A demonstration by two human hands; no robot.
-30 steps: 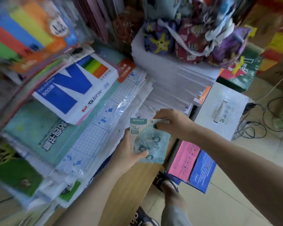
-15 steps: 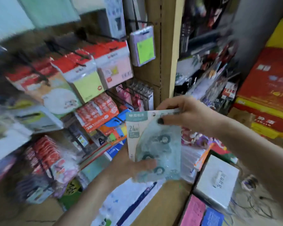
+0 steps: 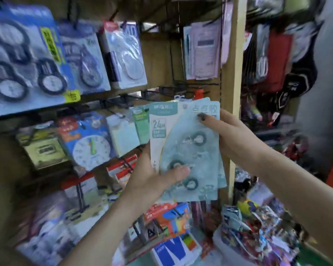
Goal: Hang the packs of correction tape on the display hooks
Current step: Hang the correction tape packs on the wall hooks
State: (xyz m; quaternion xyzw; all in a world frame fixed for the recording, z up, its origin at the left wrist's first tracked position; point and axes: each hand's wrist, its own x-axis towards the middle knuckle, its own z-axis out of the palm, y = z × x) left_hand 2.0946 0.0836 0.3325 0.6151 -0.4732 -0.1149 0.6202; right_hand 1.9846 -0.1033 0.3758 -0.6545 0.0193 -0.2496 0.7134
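Wooden pegboard (image 3: pixel 158 60) behind, crowded with blister cards; out front, roughly three fanned pale-teal correction tape packs (image 3: pixel 188 150), glossy plastic over round reels; left hand (image 3: pixel 154 179) grips below, thumb across; right hand (image 3: pixel 233 135) pinches the top corner; black wire display hooks (image 3: pixel 135 96) just behind.

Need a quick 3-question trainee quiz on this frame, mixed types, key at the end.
1. True or false: both hands hold the packs of correction tape.
2. The right hand grips the packs at: A) upper right edge B) bottom left corner C) not at all.
3. What number and letter are printed on the front pack?

Key: 1 true, the left hand holds them from below; 2 A; 3 24M.
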